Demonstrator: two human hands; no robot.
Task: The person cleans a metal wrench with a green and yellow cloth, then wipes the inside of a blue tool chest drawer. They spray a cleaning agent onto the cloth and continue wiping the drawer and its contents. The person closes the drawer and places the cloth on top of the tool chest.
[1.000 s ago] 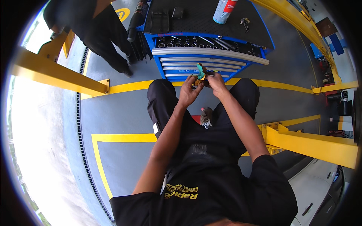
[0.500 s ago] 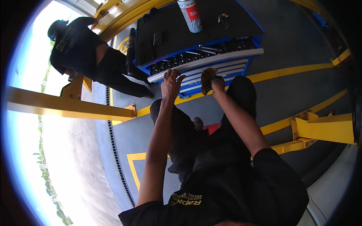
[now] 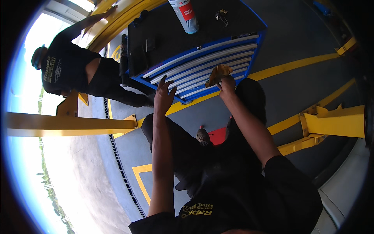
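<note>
A blue tool chest (image 3: pixel 191 84) with silver drawer pulls stands in front of my knees, its drawers all closed. My left hand (image 3: pixel 163 97) is at the left part of the drawer fronts, fingers apart and holding nothing. Whether its fingertips touch a pull I cannot tell. A crumpled, stained brown rag (image 3: pixel 218 75) is gripped in my right hand (image 3: pixel 227 85), before the right half of the drawers. On the chest's black top (image 3: pixel 167 39) stands a white and red spray can (image 3: pixel 184 16).
A small metal object with a thin loop (image 3: pixel 221 16) lies on the chest top. A person in black (image 3: pixel 70 72) leans beside yellow framework at left. Yellow lift arms (image 3: pixel 74 124) (image 3: pixel 335 126) reach in from both sides. A red thing (image 3: pixel 218 135) is on the floor between my legs.
The top drawer, open before with sockets and wrenches showing, is now shut. My left hand has come off its pull with fingers spread. The person at left has raised an arm.
</note>
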